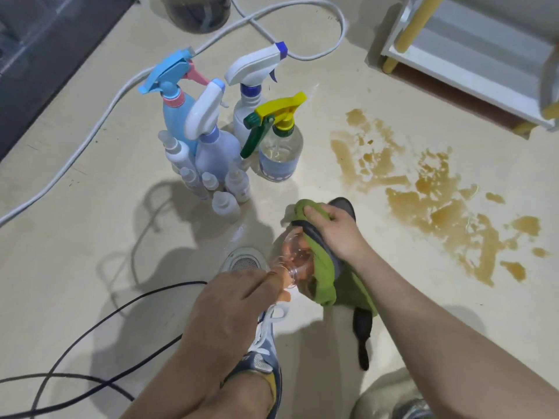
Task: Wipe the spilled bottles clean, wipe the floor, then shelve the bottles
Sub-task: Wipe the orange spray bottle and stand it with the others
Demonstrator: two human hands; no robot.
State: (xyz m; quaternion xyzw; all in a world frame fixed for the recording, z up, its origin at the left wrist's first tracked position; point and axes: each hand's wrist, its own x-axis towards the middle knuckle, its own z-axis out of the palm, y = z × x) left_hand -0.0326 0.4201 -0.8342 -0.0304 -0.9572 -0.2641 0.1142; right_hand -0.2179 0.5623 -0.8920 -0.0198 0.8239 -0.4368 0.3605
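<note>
My left hand (239,300) grips a clear plastic bottle (290,255) by its lower end, just above the floor at centre. My right hand (332,231) presses a green and grey cloth (323,285) around the bottle's far end, fingers curled over the fabric. A cluster of spray bottles stands upright behind: a blue one (175,110), a lilac one (214,146), a white one (251,95) and a clear one with a yellow and green trigger (279,152). Several small white bottles (208,189) stand in front of them. A brown spill (432,195) spreads on the floor at right.
A white shelf unit with yellow legs (472,55) stands at the top right. A white hose (90,128) and black cables (90,343) cross the floor at left. A round floor drain (245,261) lies beside my shoe (263,352). A dark container (199,13) stands at top.
</note>
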